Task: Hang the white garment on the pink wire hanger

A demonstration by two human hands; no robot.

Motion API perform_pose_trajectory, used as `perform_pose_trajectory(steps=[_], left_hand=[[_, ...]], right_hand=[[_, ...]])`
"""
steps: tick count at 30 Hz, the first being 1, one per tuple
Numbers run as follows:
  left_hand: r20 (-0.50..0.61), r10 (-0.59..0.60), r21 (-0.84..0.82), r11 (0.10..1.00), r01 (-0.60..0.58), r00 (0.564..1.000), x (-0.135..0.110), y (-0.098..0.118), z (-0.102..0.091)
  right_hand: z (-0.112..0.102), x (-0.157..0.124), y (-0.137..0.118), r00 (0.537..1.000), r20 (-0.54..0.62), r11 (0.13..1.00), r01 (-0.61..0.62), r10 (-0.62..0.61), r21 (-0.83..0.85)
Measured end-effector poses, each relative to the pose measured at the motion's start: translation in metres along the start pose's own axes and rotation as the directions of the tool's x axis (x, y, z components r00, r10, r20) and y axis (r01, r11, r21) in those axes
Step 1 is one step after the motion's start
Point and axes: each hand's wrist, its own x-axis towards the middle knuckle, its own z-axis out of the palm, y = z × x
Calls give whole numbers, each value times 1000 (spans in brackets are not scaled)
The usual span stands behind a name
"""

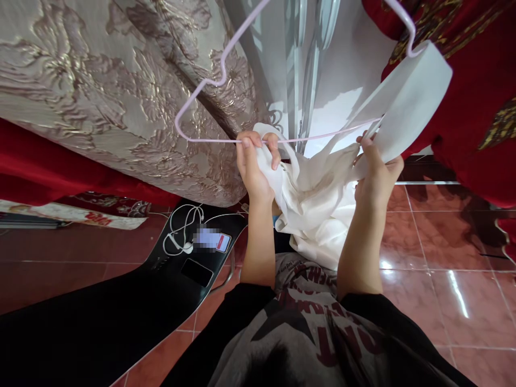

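Note:
A thin pink clothes hanger (195, 99) spans the view in front of me, its hook beyond the top edge. White cloth, which looks like a garment (318, 226), bunches between my arms. One flat part of it hangs over the hanger's right end. My left hand (258, 166) is closed around the garment's edge and the hanger's bottom bar. On the right side, my right hand (374, 166) pinches the white fabric just below the bar; some of its fingers are hidden behind the cloth.
Left of me is a black seat (161, 279) bearing a lit phone (212, 239), a dark phone (196, 272) and white earphones (187, 247). A patterned curtain (133, 107) fills the upper left. Red cloth (475, 102) hangs at right. Red tiles (463, 301) cover the floor.

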Motion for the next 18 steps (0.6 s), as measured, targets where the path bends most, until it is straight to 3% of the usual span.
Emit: perform_pose_trajectory(steps=[6,8,11,13,18], left_hand=[[36,38,-14,999,-38,999,0,-2,-2],[38,49,10,999,-50,998,1,-2,-2],[22,46,61,997,-47,999,1,-3,-2],[22,43,80,996,-44,999,1,-2,-2],[-35,4,98,995,0,999,-2,2,3]], right_hand=[[7,-3,-11,970,-85,970,219,-228,-108],[9,-4,-15,957,-53,955,277,-284,-107],[13,-2,-19,960,124,952,268,-251,-149],[15,0,-20,961,180,952,241,-208,-186],[17,6,-19,964,75,928,266,-256,-260]])
